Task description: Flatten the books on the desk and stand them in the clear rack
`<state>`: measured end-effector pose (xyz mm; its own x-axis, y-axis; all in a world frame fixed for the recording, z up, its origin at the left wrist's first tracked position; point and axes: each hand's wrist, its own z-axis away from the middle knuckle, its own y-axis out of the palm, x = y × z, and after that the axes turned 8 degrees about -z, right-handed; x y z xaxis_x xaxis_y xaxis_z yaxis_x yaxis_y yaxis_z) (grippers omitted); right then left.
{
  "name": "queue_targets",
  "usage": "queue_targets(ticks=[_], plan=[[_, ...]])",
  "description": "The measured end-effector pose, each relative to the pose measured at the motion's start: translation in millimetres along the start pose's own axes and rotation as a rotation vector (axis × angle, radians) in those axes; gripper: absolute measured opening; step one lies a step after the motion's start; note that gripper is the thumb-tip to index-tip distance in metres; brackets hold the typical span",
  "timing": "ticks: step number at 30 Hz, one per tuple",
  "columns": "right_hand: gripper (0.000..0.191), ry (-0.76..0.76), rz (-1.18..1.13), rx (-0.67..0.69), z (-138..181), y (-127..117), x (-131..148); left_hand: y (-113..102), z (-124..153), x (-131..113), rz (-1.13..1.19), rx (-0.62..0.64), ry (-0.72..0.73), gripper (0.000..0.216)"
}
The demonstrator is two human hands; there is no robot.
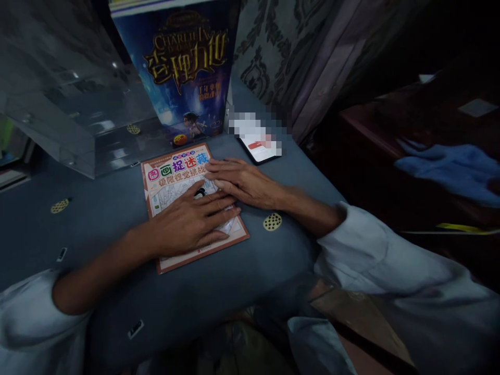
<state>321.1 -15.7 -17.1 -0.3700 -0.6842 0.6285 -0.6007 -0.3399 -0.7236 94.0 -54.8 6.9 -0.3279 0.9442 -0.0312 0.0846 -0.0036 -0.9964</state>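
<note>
A thin picture book point(172, 259) with an orange border and colourful Chinese title lies closed on the grey-blue table point(195, 304). My left hand point(193, 219) rests flat across the middle of its cover, fingers stretched to the right. From the right side my right hand point(248, 182) reaches over the cover's edge, fingers out straight and nothing in them. Its fingertips touch or nearly touch those of the left hand. Between the hands a small black-and-white drawing on the cover peeks out; much of the cover is hidden.
Behind stands an upright dark blue book point(187, 67) beside a clear acrylic stand point(50, 130). A phone point(260, 143) with a lit screen lies at the right back. Patterned wallpaper point(269, 47) rises behind. Beyond the table's right edge, a blue cloth point(453, 169) lies in the dark.
</note>
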Motion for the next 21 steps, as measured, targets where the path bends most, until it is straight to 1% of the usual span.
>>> queue_targets(ticks=[3, 7, 10, 16, 21], plan=[[0.041, 0.013, -0.008, -0.009, 5, 1, 4, 0, 1, -10, -0.001, -0.004, 0.011, 0.054], [0.039, 0.023, -0.003, -0.013, 15, 4, 11, -1, 5, -20, 0.035, 0.004, 0.064, 0.05], [0.04, 0.023, 0.015, -0.016, 23, 8, 16, -1, 7, -25, 0.013, 0.0, 0.062, 0.048], [0.04, 0.014, 0.017, -0.02, 41, 12, 31, 2, 11, -37, -0.017, -0.026, 0.081, 0.052], [0.044, 0.0, 0.079, 0.016, 59, 17, 41, 6, 19, -49, -0.024, -0.054, 0.066, 0.058]])
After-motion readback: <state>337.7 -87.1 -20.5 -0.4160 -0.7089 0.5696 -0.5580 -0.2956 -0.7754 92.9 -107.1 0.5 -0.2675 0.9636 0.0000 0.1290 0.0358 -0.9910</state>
